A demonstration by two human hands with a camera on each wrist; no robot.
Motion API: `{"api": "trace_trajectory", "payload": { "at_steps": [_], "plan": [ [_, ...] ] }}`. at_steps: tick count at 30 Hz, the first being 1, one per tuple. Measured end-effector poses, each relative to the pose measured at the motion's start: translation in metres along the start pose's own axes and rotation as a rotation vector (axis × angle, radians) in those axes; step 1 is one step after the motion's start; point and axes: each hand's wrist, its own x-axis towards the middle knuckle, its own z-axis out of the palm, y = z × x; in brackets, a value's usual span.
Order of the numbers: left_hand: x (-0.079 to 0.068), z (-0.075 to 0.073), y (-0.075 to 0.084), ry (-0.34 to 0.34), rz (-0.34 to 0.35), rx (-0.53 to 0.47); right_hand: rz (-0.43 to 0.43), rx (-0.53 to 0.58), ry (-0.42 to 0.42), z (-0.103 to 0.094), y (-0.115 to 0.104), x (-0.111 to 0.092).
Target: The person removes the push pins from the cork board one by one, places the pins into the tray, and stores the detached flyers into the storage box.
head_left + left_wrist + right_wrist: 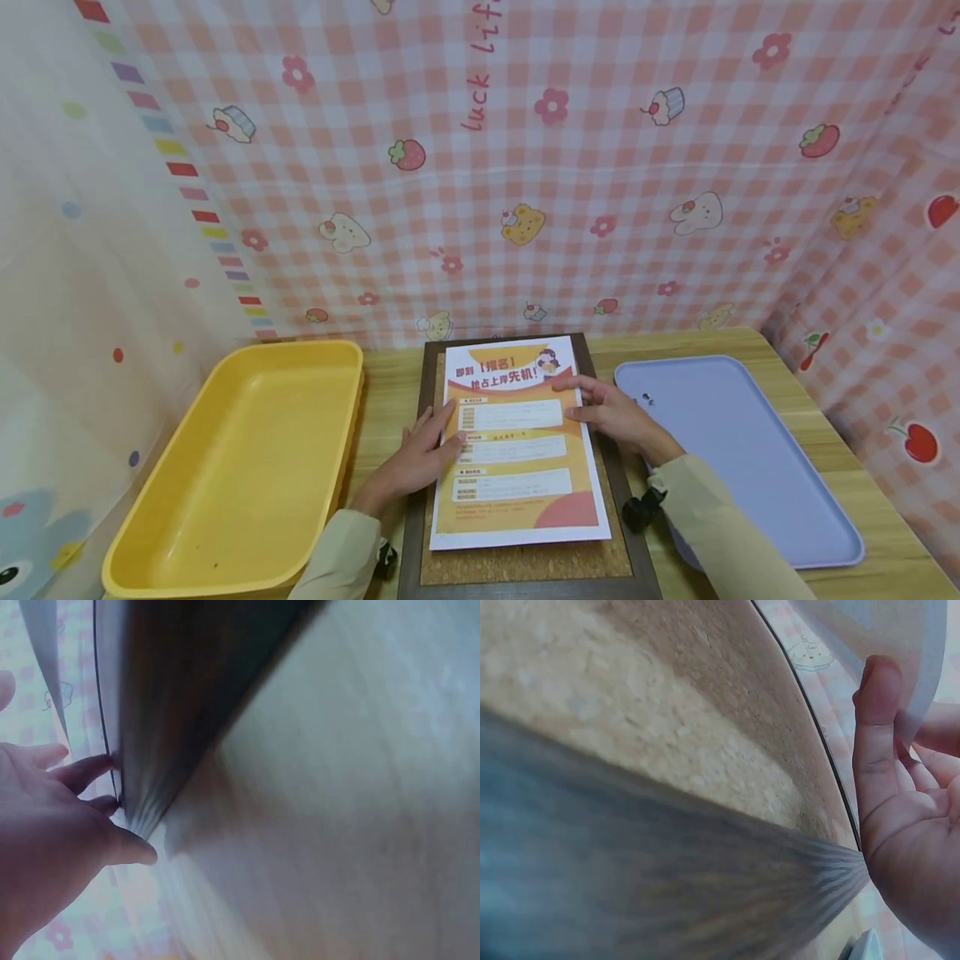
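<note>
A printed paper flyer [517, 525] in yellow, orange and white lies over a cork board [450, 569] with a dark wooden frame. My left hand [415, 461] reaches to the flyer's left edge, its fingers fairly straight and spread. In the left wrist view, those fingers [82, 774] are by the board's frame [172, 697]. At the flyer's upper right edge, my right hand [618, 417] pinches the paper. The right wrist view shows the paper [907, 645] raised above the cork, between thumb and fingers.
A deep yellow bin [247, 450] stands left of the board. To the right is a shallow lavender tray [750, 467] with several tiny dark pieces [645, 399] near its upper left. Behind the wooden table [382, 400] hangs a pink checked curtain [480, 192].
</note>
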Motion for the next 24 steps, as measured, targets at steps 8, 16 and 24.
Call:
{"api": "trace_trajectory", "payload": {
  "at_steps": [8,16,24],
  "plan": [
    [-0.002,0.0,0.0,0.015,-0.016,-0.178,-0.004,0.024,0.006,0.002,0.001,-0.002],
    [-0.005,-0.001,0.004,0.086,-0.01,-0.195,-0.006,0.024,0.01,0.006,-0.003,-0.003],
    [-0.009,-0.002,0.014,0.137,-0.039,-0.241,-0.017,0.018,0.007,0.009,-0.006,-0.002]
  ]
}}
